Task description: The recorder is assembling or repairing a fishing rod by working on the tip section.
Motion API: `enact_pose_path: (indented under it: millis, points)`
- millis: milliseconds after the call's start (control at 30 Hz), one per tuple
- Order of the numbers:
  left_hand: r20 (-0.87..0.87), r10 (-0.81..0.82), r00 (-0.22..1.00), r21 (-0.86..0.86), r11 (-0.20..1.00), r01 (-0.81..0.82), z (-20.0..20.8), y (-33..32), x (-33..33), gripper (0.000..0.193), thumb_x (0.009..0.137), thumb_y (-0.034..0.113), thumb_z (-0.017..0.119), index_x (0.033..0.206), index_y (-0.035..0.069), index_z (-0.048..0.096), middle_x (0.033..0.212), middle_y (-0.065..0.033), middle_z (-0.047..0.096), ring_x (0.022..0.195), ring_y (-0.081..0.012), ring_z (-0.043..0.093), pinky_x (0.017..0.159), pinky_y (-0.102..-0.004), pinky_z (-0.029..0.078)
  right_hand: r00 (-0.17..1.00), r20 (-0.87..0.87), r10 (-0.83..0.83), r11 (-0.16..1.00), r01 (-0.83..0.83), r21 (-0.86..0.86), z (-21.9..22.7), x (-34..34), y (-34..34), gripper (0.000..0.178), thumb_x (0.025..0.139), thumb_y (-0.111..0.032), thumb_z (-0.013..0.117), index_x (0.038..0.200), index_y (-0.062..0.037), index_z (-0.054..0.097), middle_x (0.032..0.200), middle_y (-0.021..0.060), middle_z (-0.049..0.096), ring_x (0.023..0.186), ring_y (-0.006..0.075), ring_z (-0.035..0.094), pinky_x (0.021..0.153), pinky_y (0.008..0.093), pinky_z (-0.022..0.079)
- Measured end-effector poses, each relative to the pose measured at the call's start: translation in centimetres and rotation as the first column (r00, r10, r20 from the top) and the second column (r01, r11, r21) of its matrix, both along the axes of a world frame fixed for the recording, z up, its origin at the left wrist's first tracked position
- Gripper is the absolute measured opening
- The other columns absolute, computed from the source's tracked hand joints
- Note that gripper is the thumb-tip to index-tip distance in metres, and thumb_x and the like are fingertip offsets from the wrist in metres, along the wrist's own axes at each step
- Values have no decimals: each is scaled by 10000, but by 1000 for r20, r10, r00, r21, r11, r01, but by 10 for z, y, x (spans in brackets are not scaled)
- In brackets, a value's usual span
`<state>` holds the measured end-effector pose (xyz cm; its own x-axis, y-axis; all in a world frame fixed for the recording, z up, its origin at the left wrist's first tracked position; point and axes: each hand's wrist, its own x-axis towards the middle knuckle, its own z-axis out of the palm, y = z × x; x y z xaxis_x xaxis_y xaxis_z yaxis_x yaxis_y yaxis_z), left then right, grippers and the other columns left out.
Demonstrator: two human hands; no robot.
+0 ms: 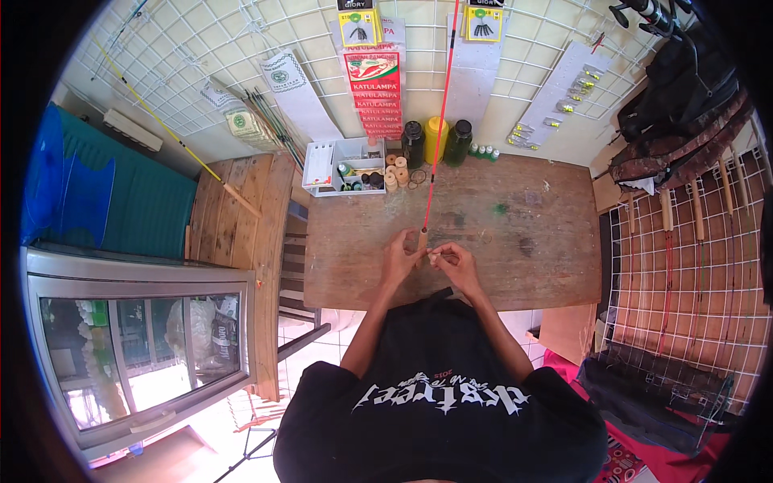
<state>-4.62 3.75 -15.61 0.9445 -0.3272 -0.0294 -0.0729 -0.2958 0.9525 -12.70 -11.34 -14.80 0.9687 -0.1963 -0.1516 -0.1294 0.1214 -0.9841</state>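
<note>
A red fishing rod [436,153] with dark bands runs up and away from my hands, past the table's far edge. Its short cork handle [423,239] sits at the near end, and my left hand [398,259] has its fingers closed around it. Close beside it on the right, my right hand [459,269] pinches a small pale piece [436,257] near the handle's lower end. That piece is too small to name, and the fingers partly cover it. Both hands are over the near half of the wooden table [531,233].
At the table's back stand a white organizer box [322,167], several cork pieces [397,173], dark bottles [413,143], a yellow bottle [437,133] and small green bottles [483,150]. Wire grid racks [668,314] hold rods on the right. A glass-fronted cabinet [145,346] stands left.
</note>
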Motion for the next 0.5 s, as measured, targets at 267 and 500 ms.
enact_pose_path:
  millis: [267,500]
  points:
    - [-73,-105,992,-17,994,104,-1,-2,2,371,738,70,729,1067,10,570,923,-160,658,832,-213,667,671,-313,539,1000,-25,12,995,-10,99,6,1,-10,152,863,-57,632,997,-2,584,916,60,646,822,115,622,717,247,512]
    - [51,-121,991,17,993,120,-3,1,0,263,813,103,662,1032,-5,564,979,-172,642,901,-244,659,728,-326,541,1000,-12,-3,999,3,42,9,2,-5,150,862,-62,638,992,-6,587,920,47,643,860,100,606,781,232,475]
